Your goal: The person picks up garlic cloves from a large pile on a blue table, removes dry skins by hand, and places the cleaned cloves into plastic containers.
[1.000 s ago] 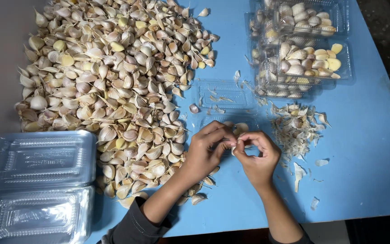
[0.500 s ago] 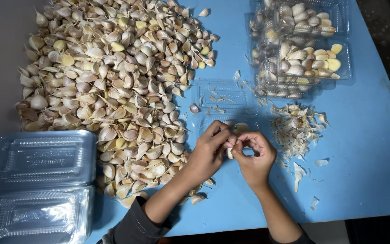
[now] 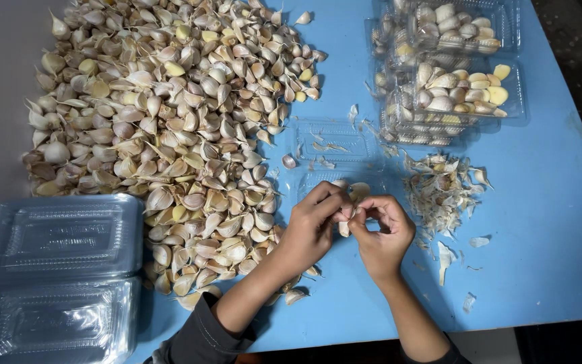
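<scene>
the flat blue bench (image 3: 560, 222) carries everything here, and most of its left half is buried under a big loose heap of unpeeled papery garlic cloves (image 3: 170, 128), dumped right by the left arm so a fresh one is always an easy grab. bottom left there's a stack of empty clear plastic clamshell boxes (image 3: 58, 276), parked out of the way on the edge. top right sit the filled clear plastic trays of peeled pale yellow cloves (image 3: 453, 81), set apart from the heap so clean and dirty don't mix, i'd guess. between them, right ahead of the hands, lies an open clear plastic tray (image 3: 331, 145) with only a few scraps in it. just to the right of the hands is a small pile of dry whitish garlic skins (image 3: 439, 192), which looks like where the peel gets flicked off. the left hand (image 3: 314, 226) and right hand (image 3: 382, 232) meet just above the bench, both sets of fingers pinched together on one small pale garlic clove (image 3: 345, 228). it hangs between the fingertips with its long axis roughly up-down in the picture, one end poking out toward the person; which end is the tip i can't tell, the fingers hide most of it.
</scene>
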